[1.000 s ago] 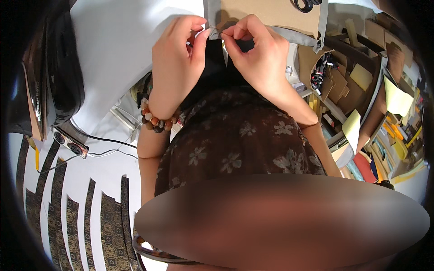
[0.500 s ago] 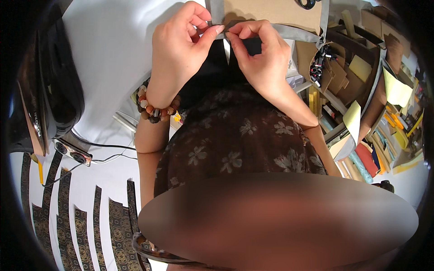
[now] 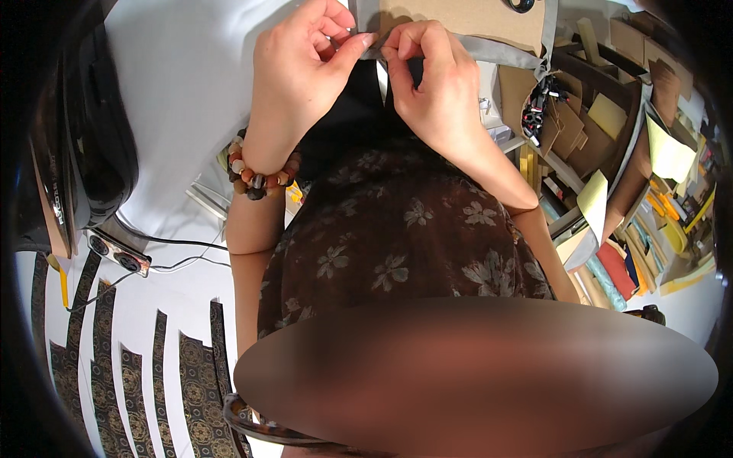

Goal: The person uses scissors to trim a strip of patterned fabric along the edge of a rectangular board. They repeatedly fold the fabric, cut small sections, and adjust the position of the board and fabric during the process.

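Note:
At the top middle lies a tan panel (image 3: 466,19) with a grey cloth border (image 3: 489,50). Both my hands are at its near edge, the fingertips almost meeting. My left hand (image 3: 300,72) is closed, thumb stretched toward the cloth and the other fingers curled; what it pinches, if anything, is too small to make out. My right hand (image 3: 435,72) pinches the grey cloth edge between thumb and forefinger. Around my left wrist is a bracelet of large brown and orange beads (image 3: 259,183). My dark floral top (image 3: 389,229) shows below the hands.
Black scissor-like handles (image 3: 521,4) rest on the panel. At right stand a container of black clips (image 3: 538,111), cardboard pieces (image 3: 588,149) and shelves with coloured rolls (image 3: 607,282). Patterned dark strips (image 3: 202,389), a power strip (image 3: 118,252) and cables (image 3: 179,243) are at left.
Both hands have shifted slightly up and to the left in the picture. The right fingers are curled more tightly, and the dark strip between the fingertips is less visible.

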A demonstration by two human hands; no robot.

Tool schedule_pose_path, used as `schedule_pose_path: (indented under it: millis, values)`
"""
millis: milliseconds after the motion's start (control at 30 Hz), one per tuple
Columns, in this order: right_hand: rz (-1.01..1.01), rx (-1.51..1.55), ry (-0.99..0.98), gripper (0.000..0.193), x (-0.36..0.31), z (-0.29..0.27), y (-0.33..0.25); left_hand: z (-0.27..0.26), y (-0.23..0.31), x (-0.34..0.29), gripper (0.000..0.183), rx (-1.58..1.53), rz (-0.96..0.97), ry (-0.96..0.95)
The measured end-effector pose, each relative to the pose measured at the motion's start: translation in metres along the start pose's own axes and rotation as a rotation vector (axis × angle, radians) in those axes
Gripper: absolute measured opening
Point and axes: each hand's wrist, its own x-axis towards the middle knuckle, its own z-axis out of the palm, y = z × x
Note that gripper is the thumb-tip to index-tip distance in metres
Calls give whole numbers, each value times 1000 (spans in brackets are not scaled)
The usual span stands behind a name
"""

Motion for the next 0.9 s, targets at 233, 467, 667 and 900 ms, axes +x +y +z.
schedule_pose_path:
  millis: [233,467,667,900]
  values:
    - [-109,16,24,26,-6,5,10,2,4,0,17,93,43,30]
    - [-89,115,15,25,-3,-7,12,2,5,0,20,79,-18,34]
    - [77,152,-21,26,-3,-5,6,2,2,1,18,31,-2,21]
    - [73,199,-41,27,-2,-3,5,1,2,1,18,31,2,14]
